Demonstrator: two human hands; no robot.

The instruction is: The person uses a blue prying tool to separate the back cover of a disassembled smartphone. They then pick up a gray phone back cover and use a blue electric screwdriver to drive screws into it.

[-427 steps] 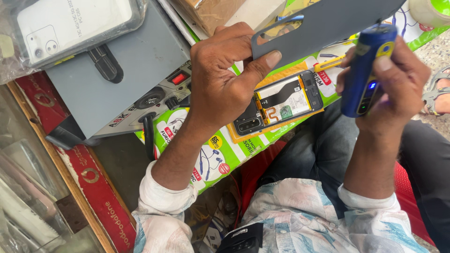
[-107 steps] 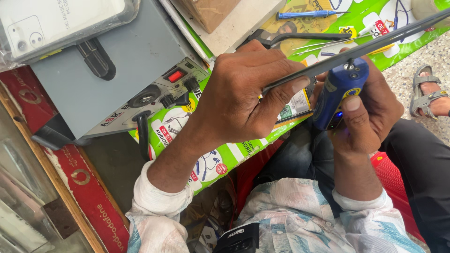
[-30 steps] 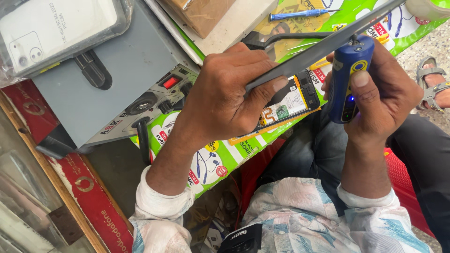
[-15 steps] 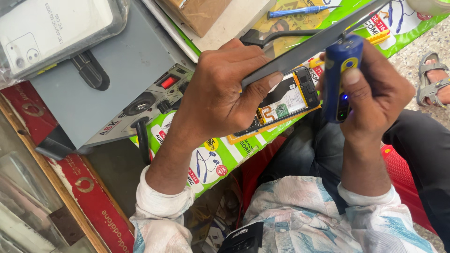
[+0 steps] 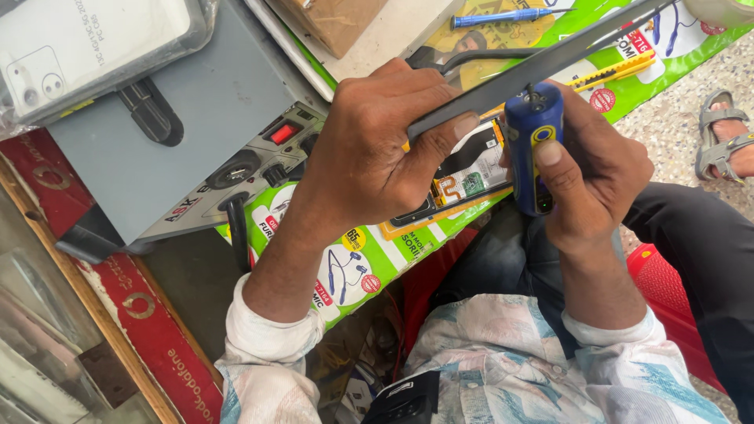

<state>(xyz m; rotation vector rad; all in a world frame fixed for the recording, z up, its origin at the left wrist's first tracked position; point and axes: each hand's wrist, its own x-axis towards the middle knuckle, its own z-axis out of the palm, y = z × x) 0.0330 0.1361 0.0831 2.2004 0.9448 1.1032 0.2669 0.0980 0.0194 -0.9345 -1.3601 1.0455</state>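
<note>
My left hand [image 5: 377, 149] grips a thin dark grey phone panel [image 5: 542, 63], held edge-on so it shows as a long slim bar running up to the right. My right hand [image 5: 593, 169] is closed around a blue electric screwdriver [image 5: 534, 153] with a yellow button under my thumb; its tip touches the panel's underside. Below both hands an opened phone [image 5: 463, 177] with exposed circuit parts lies on a green printed mat [image 5: 353, 259].
A grey power-supply box [image 5: 212, 133] with red switch and knobs stands at left, a white phone case [image 5: 86, 47] on it. A blue screwdriver [image 5: 503, 16], tweezers [image 5: 471, 56] and a yellow cutter [image 5: 620, 71] lie beyond. A sandalled foot [image 5: 726, 133] is at right.
The blue screwdriver has shifted slightly down and its tip now meets the panel. My left hand keeps the panel in nearly the same tilted pose.
</note>
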